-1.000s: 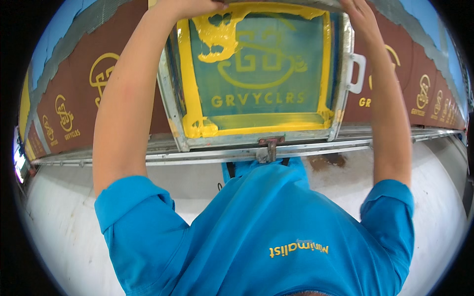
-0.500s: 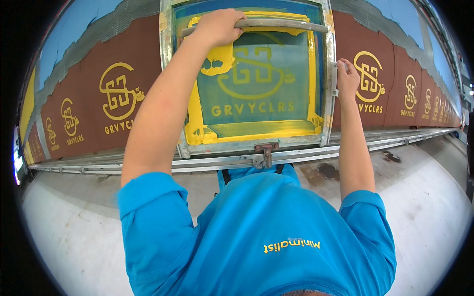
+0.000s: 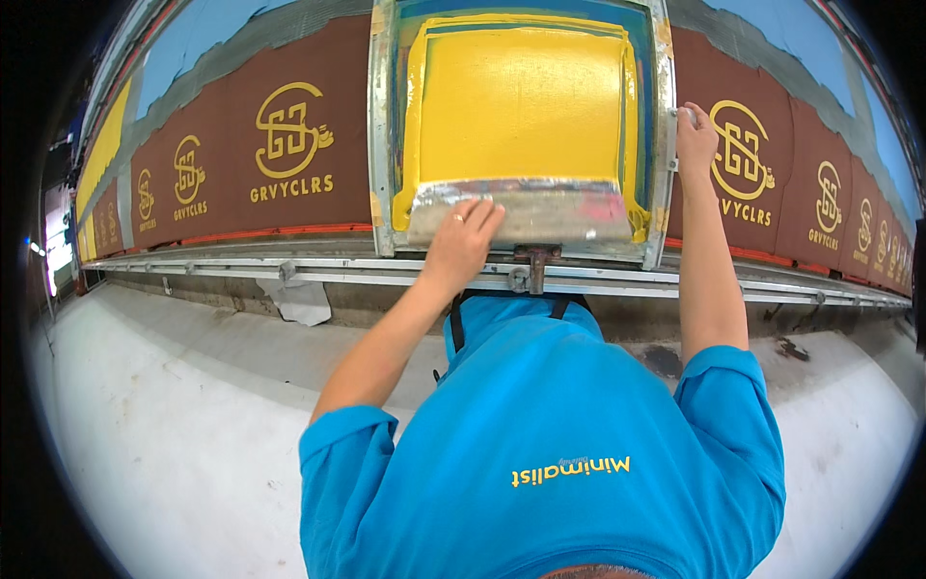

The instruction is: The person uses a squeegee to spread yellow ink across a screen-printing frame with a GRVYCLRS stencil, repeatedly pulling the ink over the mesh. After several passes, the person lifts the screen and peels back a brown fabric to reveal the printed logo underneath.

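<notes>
A screen-printing frame (image 3: 383, 125) stands before me, its mesh coated with a sheet of yellow ink (image 3: 521, 106). Across its near end lies a wide squeegee (image 3: 555, 212), grey and smeared, tilted toward me. My left hand (image 3: 461, 241) grips the squeegee left of its middle, fingers over its face and thumb hidden. At the frame's right rail, my right hand (image 3: 696, 140) is closed on the edge; its fingertips are partly hidden. Brown fabric panels (image 3: 318, 217) with yellow printed emblems spread out on both sides of the frame.
A metal rail (image 3: 386, 268) runs along the near edge of the long printing table, with a rusty bracket (image 3: 536, 265) at the frame's middle. Whitish floor (image 3: 193, 386) lies below, and a pale scrap (image 3: 301, 302) hangs under the rail at left.
My left hand has drawn the squeegee from the far end of the frame to the near end. Yellow ink now covers the mesh where the emblem showed. My right hand stays at the right rail.
</notes>
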The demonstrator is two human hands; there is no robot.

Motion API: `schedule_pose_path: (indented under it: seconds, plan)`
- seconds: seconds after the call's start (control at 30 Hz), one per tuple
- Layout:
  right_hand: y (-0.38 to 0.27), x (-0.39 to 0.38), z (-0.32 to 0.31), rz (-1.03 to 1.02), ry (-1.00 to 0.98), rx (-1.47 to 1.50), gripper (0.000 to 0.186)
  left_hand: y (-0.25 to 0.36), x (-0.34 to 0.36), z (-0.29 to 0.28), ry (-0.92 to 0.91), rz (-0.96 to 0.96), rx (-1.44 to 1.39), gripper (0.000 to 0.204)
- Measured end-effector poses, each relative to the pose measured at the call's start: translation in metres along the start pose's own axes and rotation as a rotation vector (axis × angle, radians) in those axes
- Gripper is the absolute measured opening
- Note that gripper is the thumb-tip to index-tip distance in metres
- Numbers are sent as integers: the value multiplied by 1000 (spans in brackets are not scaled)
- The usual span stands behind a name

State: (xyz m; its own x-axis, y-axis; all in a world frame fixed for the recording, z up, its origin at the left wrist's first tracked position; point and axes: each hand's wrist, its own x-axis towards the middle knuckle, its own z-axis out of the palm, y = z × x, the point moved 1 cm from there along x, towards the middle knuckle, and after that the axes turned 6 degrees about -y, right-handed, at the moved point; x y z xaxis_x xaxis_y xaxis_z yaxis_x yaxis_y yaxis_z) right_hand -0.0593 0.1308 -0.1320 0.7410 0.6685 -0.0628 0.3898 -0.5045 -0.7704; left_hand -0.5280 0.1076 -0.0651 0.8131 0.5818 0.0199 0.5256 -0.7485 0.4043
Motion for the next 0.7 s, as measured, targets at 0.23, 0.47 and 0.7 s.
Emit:
schedule_pose_path:
  seconds: [0.23, 0.47, 0.7]
  plan:
    - [-11, -39, -8, -68, -27, -21, 39, 56, -84, -9, -39, -24, -88, 56]
    - [-47, -64, -43, -13, 21, 4, 45, 76, -60, -80, -59, 0, -116, 36]
    - [21, -16, -304, -650, 164, -1133, 39, 33, 2, -56, 277, -198, -648, 48]
